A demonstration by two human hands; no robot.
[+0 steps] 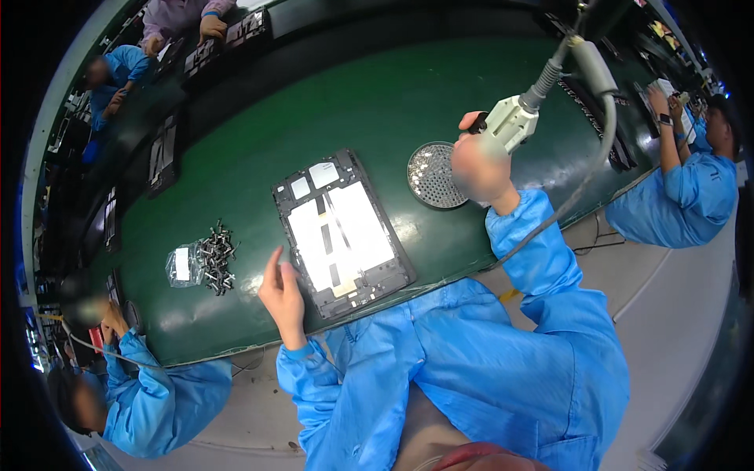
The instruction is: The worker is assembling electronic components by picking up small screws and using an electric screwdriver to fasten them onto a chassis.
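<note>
An open tablet-like device [355,235] lies on the green bench in front of me, its white inner panels and dark frame facing up. My left hand [282,295] is beside its lower left edge, fingers apart and holding nothing; whether a fingertip touches the frame I cannot tell. My right hand [481,166] grips a pale electric screwdriver [512,123] hung from a grey spring-like hose, over the right side of a round metal screw tray [434,174] with many small holes. Part of that hand is blurred, and the screwdriver's bit is hidden.
Left of the device lie a heap of small dark cylindrical parts [217,257] and a clear plastic bag [181,265]. A grey cable [577,192] loops down past my right sleeve. Co-workers in blue sit at the left [149,392] and right [675,184]; another person stands at the far side.
</note>
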